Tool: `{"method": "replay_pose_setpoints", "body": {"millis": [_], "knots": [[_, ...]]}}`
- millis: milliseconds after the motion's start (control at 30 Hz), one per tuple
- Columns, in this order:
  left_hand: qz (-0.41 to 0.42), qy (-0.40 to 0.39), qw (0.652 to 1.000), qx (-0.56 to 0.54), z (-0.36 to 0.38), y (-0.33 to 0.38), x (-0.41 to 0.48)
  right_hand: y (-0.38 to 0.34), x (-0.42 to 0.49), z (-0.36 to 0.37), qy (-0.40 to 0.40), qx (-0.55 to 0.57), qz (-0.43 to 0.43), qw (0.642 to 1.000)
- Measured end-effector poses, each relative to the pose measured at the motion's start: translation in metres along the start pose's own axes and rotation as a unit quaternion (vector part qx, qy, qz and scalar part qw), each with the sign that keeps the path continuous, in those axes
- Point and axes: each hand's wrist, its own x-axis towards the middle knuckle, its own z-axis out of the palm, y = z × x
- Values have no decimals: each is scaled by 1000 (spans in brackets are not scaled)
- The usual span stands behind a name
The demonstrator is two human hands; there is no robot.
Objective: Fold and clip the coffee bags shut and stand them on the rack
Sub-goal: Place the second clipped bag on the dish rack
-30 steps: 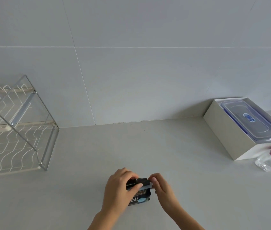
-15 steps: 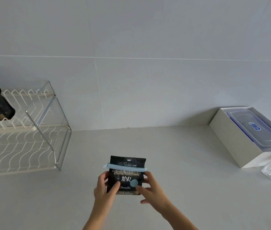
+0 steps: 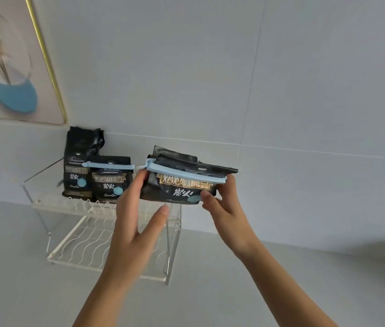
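Note:
I hold a black coffee bag [image 3: 182, 185] in the air at the centre, its folded top shut by a light blue clip [image 3: 186, 173]. My left hand [image 3: 137, 213] grips its left edge and my right hand [image 3: 224, 204] grips its right lower corner. The bag hangs above the right end of the two-tier wire rack [image 3: 106, 232]. On the rack's upper shelf stand two more black bags: a tall unclipped bag [image 3: 78, 161] at the left and a shorter clipped bag [image 3: 111, 180] next to it.
A pale countertop [image 3: 210, 291] runs under the rack against a grey tiled wall [image 3: 281, 90]. A framed picture with a gold edge [image 3: 17, 60] hangs at the upper left above the rack.
Both hands have lifted the clipped bag off the counter and carried it left and up to the rack. The view has swung left, and the box at the right has left the frame.

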Motion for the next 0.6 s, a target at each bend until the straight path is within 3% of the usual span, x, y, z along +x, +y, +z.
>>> {"method": "replay_pose_setpoints", "body": {"millis": [67, 200, 367, 433, 600], "knots": [[7, 2, 1000, -3, -22, -6, 23, -7, 29, 23, -8, -12, -26, 1000], [-58, -36, 997, -42, -58, -37, 65, 5, 78, 61, -10, -76, -17, 997], [-180, -109, 975, -65, -77, -99, 116, 49, 115, 89, -4, -169, 79, 982], [-214, -145, 965, -56, -76, -119, 130, 65, 128, 96, -11, -243, 130, 961], [-234, -187, 954, -36, -64, -147, 147, 95, 136, 89, 35, -321, 199, 925]]}}
